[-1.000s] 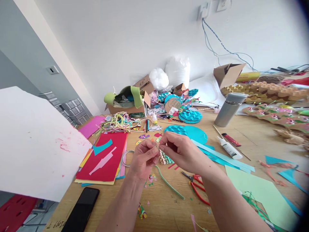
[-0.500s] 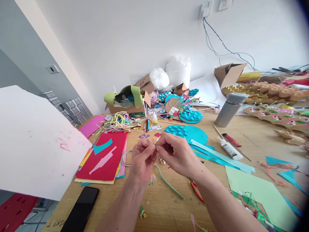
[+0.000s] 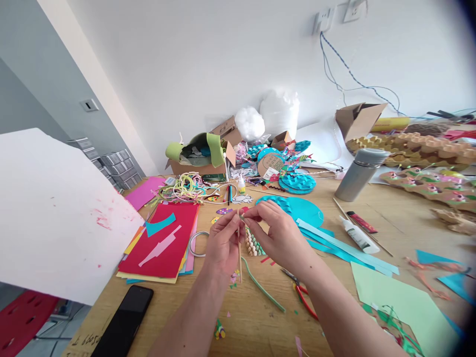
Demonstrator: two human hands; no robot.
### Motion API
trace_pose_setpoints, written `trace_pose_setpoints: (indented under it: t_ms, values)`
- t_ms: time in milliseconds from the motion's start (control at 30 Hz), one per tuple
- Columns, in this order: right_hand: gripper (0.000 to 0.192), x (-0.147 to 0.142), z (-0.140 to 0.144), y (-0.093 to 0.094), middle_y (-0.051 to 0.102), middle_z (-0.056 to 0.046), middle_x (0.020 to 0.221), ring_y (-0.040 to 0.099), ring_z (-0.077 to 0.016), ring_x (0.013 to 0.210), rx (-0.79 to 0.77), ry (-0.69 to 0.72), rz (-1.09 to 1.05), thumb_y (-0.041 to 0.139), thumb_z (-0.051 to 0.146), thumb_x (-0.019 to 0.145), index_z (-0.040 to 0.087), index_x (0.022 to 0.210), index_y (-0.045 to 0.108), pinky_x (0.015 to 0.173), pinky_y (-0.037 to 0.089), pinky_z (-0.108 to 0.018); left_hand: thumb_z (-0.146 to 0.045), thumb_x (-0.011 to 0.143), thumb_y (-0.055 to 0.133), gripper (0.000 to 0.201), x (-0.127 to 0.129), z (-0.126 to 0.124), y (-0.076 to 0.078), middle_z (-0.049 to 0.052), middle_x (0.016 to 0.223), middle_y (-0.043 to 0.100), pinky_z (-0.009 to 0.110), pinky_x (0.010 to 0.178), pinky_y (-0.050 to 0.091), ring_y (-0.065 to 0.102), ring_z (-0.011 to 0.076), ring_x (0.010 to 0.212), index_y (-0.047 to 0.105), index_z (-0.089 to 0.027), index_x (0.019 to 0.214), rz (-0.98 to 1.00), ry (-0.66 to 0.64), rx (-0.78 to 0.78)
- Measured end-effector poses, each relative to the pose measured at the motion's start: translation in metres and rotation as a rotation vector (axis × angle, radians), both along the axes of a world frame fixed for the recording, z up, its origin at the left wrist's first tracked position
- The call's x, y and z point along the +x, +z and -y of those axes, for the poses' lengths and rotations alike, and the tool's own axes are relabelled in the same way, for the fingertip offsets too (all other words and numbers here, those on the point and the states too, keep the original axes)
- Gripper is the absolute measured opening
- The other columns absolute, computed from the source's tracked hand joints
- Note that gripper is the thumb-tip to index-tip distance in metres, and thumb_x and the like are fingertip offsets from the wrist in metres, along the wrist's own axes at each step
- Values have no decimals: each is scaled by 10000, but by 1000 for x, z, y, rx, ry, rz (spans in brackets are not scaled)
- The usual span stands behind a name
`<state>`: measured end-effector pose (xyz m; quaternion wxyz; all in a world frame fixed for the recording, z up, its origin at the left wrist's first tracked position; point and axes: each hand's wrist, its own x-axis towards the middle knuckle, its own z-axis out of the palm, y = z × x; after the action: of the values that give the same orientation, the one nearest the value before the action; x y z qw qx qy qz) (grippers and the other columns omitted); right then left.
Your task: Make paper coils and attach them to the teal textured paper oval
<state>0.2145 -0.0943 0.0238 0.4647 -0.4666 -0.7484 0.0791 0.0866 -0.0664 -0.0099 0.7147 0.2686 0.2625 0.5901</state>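
Note:
Upright in my left hand (image 3: 225,243) is a thin wooden stick (image 3: 240,265), pinched between thumb and fingers with its lower end hanging over the table. My right hand (image 3: 277,230) pinches a small greenish piece at the top of the stick, close against the left thumb; its kind is too small to tell. Below the hands lies a green fuzzy strip (image 3: 262,287), its upper end running up behind the stick. Partly hidden behind my fingers are twisted brown, white and green pieces (image 3: 255,244). Red-handled scissors (image 3: 303,295) lie under my right forearm.
Left of my hands are a roll of tape (image 3: 192,244), stacked coloured paper (image 3: 167,263) and a black phone (image 3: 124,322). Blue paper strips (image 3: 345,243), a glue bottle (image 3: 360,237) and a grey flask (image 3: 359,176) stand or lie to the right. A bundle of cords (image 3: 189,187) lies behind.
The wooden stick now shows upright below my left hand; before it was not visible. My right hand has turned slightly, and the whole view has shifted a little.

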Motion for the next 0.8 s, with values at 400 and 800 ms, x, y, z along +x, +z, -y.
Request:
trace_pose_setpoints:
  t_ms: [400,800]
  values:
    - [163,-25,7,-9,706,-111,889,662,-229,789,-251,-133,380,497,204,942,140,1026,622,616,374,-284,-145,762,736,91,-7,-2,10,-7,708,669,198,614,514,642,104,679,692,-169,838,250,23,-223]
    - [329,1,-7,-14,628,-71,837,574,-191,763,-136,-109,369,406,87,944,199,1083,683,656,385,-278,-239,651,812,164,-7,-11,-6,25,772,726,262,790,493,660,128,759,721,-158,762,-187,249,173]
